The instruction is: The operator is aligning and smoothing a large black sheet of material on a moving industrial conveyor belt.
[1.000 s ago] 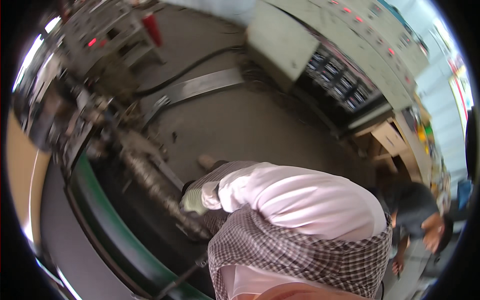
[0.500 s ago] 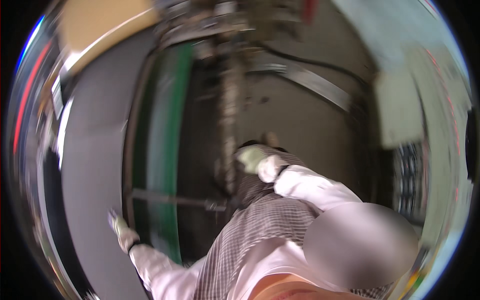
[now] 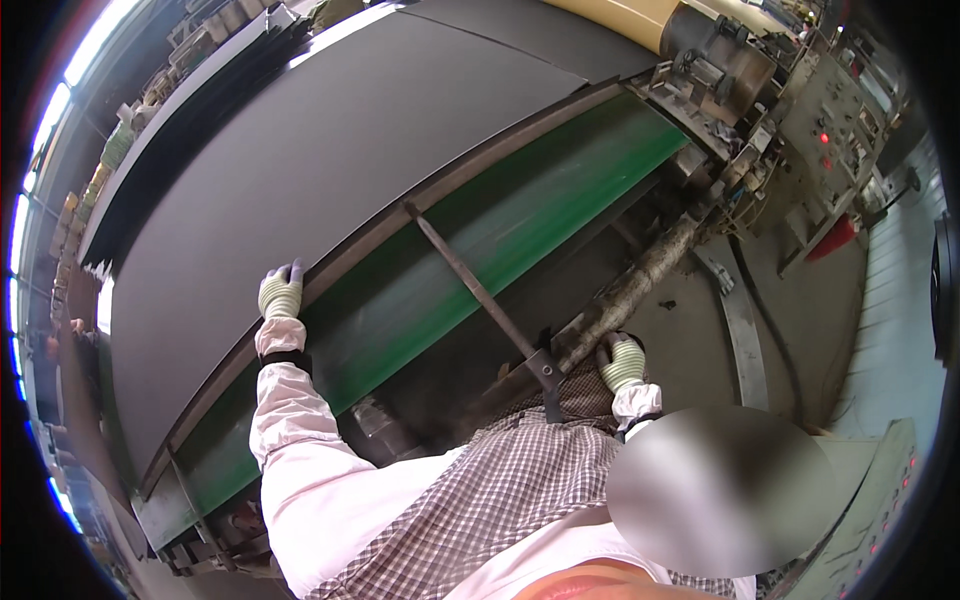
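Observation:
My left hand (image 3: pixel 281 292), in a striped whitish glove with purplish fingertips, rests at the near edge of a large dark grey sheet (image 3: pixel 330 180). Its fingers reach forward onto the sheet, apart, with nothing seen in them. Beneath that edge runs a metal rail (image 3: pixel 460 178), and below it a green belt (image 3: pixel 520 215). My right hand (image 3: pixel 622 362), gloved the same way, hangs low in front of my checked apron (image 3: pixel 500 455), close to a worn, crusted roller (image 3: pixel 640 285). Its fingers point down and are partly hidden, so their grip does not show.
A metal bar (image 3: pixel 480 285) crosses the belt toward my waist. Machine parts and a control panel (image 3: pixel 825 125) with a red light stand at the far right, beside a yellowish roll (image 3: pixel 620 18). A dark hose (image 3: pixel 770 320) and a metal strip (image 3: pixel 740 335) lie on the floor.
My view has swung left toward the sheet and belt, and the blur is gone. My left hand has reached farther forward along the sheet's edge; my right hand remains low by the apron.

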Tool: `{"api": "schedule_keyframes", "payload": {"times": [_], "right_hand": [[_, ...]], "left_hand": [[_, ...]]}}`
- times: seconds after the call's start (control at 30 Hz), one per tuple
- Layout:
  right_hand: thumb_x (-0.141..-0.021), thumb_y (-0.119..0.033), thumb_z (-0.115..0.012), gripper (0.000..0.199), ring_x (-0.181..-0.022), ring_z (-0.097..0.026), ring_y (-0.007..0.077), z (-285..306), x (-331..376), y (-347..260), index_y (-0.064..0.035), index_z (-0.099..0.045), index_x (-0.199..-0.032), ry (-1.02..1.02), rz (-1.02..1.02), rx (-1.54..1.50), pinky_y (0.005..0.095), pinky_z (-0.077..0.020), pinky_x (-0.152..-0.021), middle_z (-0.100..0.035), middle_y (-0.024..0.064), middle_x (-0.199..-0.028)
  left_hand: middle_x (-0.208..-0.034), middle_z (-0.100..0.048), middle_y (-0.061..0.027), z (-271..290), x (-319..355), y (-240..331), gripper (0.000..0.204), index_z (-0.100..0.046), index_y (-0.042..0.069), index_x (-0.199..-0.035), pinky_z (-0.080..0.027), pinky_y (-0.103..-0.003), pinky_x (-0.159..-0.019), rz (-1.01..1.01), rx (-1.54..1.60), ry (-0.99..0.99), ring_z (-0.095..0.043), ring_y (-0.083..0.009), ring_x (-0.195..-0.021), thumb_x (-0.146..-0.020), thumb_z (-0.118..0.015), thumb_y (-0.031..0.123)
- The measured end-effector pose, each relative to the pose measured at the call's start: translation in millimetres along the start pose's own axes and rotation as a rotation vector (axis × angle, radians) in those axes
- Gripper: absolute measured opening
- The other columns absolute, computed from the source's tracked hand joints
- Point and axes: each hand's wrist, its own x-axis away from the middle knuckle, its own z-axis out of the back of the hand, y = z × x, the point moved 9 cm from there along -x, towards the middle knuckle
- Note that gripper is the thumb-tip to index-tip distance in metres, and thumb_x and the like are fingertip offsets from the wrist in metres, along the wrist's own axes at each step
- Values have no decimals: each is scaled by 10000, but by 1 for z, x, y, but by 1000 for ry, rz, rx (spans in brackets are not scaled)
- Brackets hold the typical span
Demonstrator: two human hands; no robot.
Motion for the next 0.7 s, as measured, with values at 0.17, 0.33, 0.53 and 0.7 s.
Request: {"api": "schedule_keyframes", "payload": {"times": [0.17,0.33,0.53,0.7], "right_hand": [[-776,-277,-626,234,-793,-600,370,0,0,2,-82,-615,-905,8,15,-13,494,-467,-706,-619,170,-842],[-782,-272,-617,235,-835,-601,374,2,0,3,-83,-625,-920,-42,-11,-30,487,-468,-745,-629,172,-884],[-763,-261,-647,206,-772,-592,356,13,-3,-3,-87,-635,-874,13,21,-92,479,-464,-706,-611,161,-828],[-714,-265,-651,239,-778,-617,331,25,-5,-5,-79,-643,-863,9,62,-195,446,-491,-723,-632,146,-815]], "left_hand": [[-1192,-609,-150,5,1,88,662,-663,113,-1158,-421,-431,-995,-62,-80,-90,-546,-321,-1138,-908,-354,642],[-1183,-617,-157,-6,-10,170,688,-668,87,-1136,-432,-418,-990,-169,-109,-156,-552,-321,-1135,-909,-338,646],[-1143,-632,-167,-23,-28,259,710,-688,74,-1089,-443,-432,-962,-278,-106,-205,-572,-336,-1100,-894,-343,663],[-1071,-659,-193,-31,-46,345,784,-709,45,-1027,-471,-431,-919,-398,-161,-209,-621,-345,-1023,-846,-364,726]]}}
